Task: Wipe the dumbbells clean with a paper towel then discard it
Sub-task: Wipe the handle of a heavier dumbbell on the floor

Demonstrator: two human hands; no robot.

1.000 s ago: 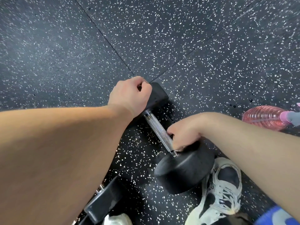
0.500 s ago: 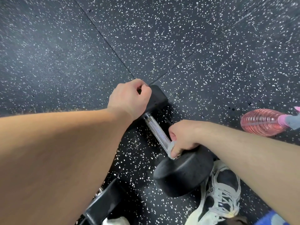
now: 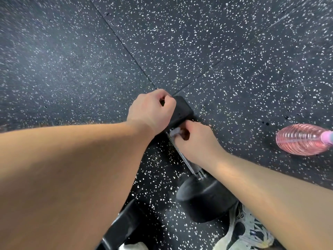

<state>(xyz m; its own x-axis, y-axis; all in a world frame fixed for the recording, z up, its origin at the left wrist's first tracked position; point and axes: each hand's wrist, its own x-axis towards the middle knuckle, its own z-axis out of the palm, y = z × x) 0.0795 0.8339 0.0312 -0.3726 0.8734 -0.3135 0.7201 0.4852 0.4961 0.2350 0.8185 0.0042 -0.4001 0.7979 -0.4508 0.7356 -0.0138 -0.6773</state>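
My left hand (image 3: 149, 110) is curled over the far head of the dumbbell (image 3: 203, 199), which lies on the speckled rubber floor (image 3: 198, 51). I grip it there so the weight cannot roll while I rub. My right hand (image 3: 196, 141) is closed round the knurled steel handle, close against that far head. The paper towel (image 3: 174, 131) is trapped between fingers and metal, and only a crumpled pale edge shows. Wrapped like this, I reckon one stroke cleans all round the bar. The near head sits just beside my shoe (image 3: 248, 233). A second dumbbell (image 3: 122, 230) lies at lower left, partly under my forearm; whether it is wiped I cannot tell. A pink bottle (image 3: 302, 139) lies on its side well to the right.
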